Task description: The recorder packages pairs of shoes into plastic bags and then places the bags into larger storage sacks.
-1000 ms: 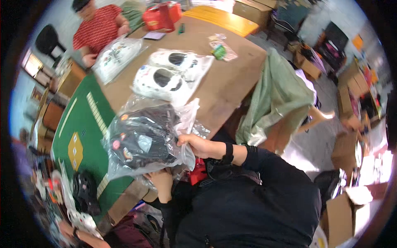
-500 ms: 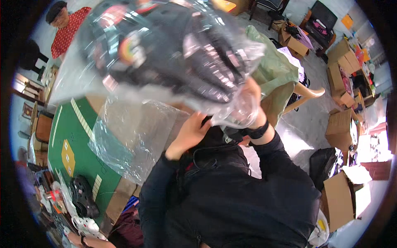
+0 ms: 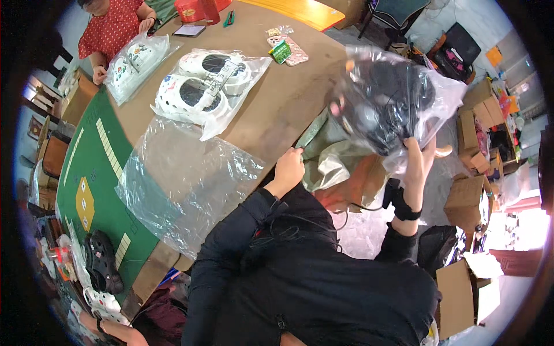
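Observation:
At the right, my right hand (image 3: 418, 164) is closed on the gathered end of a clear plastic bag (image 3: 447, 95). Black clogs (image 3: 384, 106) with small colourful charms show through the film, somewhat blurred. The bag is in the air above a pale green sack (image 3: 329, 164) beside the table. My left hand (image 3: 288, 172) is closed at the table's near edge and grips the sack's rim. Left of it, an unfilled clear plastic bag (image 3: 184, 184) lies flat on the table. Beyond that rests a bagged pair of white clogs (image 3: 199, 95).
A person in a red dotted top (image 3: 112, 26) handles another bagged white pair (image 3: 134, 66) at the far left. Loose black clogs (image 3: 103, 262) lie on the green mat (image 3: 109, 190). A phone (image 3: 294, 52) is on the brown table. Cardboard boxes (image 3: 468, 199) stand at right.
The bagged black clogs have swung from over the table to the right, above the sack. My left hand has moved right and up to the sack's rim. The white clogs have come into sight.

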`<control>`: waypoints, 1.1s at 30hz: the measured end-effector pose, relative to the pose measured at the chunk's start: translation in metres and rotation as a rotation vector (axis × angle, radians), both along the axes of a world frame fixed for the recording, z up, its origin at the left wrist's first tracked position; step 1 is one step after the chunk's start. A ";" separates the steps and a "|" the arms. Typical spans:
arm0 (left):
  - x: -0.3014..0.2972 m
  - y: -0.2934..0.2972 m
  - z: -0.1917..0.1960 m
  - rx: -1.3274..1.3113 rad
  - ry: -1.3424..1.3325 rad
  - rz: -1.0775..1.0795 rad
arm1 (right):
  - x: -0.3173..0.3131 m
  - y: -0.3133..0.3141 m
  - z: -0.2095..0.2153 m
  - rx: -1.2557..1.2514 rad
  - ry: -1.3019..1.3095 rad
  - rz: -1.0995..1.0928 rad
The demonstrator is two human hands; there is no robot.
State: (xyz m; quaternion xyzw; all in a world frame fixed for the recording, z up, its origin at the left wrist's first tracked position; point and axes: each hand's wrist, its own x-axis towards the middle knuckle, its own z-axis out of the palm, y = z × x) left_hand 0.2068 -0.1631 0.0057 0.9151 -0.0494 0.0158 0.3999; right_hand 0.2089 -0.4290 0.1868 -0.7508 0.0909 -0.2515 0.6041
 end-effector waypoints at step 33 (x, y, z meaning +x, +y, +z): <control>-0.015 0.013 0.074 -0.515 -0.150 0.022 | 0.077 -0.019 -0.094 -1.226 0.743 0.617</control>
